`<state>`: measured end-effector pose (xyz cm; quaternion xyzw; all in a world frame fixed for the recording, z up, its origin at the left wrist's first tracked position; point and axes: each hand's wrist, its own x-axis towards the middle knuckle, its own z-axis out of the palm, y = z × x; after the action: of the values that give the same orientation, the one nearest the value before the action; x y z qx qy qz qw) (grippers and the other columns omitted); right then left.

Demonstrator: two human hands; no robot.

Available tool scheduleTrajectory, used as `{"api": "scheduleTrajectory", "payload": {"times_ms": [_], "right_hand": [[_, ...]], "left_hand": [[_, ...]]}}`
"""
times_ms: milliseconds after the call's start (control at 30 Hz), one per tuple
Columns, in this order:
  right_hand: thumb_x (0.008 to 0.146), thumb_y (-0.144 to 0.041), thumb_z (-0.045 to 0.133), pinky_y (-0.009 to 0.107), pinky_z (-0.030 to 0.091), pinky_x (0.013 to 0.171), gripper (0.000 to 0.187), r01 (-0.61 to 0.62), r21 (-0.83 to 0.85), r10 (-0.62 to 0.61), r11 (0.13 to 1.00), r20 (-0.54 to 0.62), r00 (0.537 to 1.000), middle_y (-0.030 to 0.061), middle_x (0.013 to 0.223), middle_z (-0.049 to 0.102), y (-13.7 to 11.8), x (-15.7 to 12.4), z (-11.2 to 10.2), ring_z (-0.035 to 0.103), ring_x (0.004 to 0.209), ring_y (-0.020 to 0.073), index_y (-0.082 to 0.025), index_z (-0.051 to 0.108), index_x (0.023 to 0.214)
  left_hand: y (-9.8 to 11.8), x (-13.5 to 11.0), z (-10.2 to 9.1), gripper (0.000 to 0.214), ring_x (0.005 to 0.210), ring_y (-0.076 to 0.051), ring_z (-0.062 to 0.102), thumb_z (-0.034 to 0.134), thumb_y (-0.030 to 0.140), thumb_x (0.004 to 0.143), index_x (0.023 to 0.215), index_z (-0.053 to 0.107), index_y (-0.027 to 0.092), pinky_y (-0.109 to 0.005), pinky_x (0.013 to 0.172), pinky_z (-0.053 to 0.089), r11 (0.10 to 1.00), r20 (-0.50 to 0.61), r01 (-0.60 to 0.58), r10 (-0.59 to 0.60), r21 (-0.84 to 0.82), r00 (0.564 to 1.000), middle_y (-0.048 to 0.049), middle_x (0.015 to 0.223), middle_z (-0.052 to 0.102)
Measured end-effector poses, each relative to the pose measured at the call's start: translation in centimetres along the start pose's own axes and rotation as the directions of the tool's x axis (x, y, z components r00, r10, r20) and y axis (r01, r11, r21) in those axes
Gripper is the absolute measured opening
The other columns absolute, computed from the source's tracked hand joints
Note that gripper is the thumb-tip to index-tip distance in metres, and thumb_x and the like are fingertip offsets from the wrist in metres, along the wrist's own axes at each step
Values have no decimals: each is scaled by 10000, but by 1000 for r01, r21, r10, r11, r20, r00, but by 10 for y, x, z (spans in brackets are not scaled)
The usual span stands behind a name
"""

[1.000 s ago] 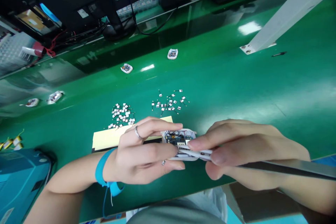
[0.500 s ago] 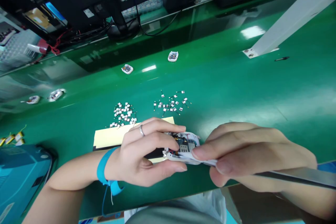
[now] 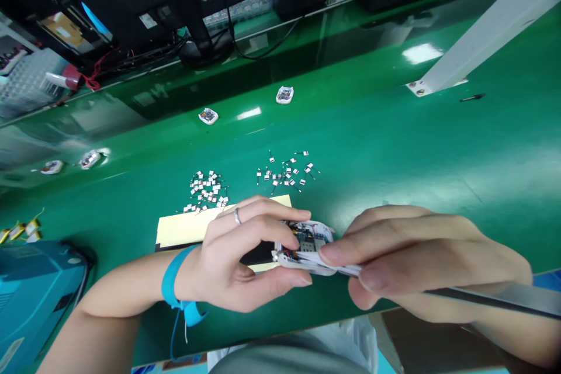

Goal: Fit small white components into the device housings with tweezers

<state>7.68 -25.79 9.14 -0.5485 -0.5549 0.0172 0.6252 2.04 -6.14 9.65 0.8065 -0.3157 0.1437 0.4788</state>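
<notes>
I watch: white device casing [image 3: 302, 265], exposed circuit board [image 3: 303, 235] on top | left hand [image 3: 236, 251] at 9 o'clock, right hand [image 3: 416, 263] at 3 o'clock | both together, clamped on casing

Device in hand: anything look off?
Yes: a white strip juts from the edge of the open white casing, pinched by the right hand. It looks lifted or torn away from the casing, though its far end is hidden.

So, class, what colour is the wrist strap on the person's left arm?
The wrist strap is turquoise blue, shown best in the head view.
</notes>
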Motion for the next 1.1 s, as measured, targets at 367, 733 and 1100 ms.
{"api": "scheduleTrajectory", "payload": {"times_ms": [367,733,1100], "right_hand": [[676,-34,670,192,550,716,128,6,-78,-5,997,11,1000,98,889,657,-3,2,-2,621,801,119,-53,583,768],[674,15,647,222,547,726,151,31,23,-31,999,-18,999,136,862,655,0,3,0,617,830,139,-26,577,802],[632,-18,699,203,552,733,217,47,-26,-48,999,-39,998,94,933,646,2,-4,4,616,838,131,-56,573,805]], "left_hand": [[2,0,0,175,774,-176,617,621,241,729,791,543,97,-297,667,516,1000,-1,-6,6,8,1000,-161,912,631],[1,0,0,175,805,-171,615,618,235,735,786,541,87,-289,685,513,1000,7,-6,6,6,1000,-162,917,629],[0,-4,2,286,862,-185,605,686,225,676,858,525,74,-300,724,506,999,-50,-31,31,-11,998,-167,959,620]]}}
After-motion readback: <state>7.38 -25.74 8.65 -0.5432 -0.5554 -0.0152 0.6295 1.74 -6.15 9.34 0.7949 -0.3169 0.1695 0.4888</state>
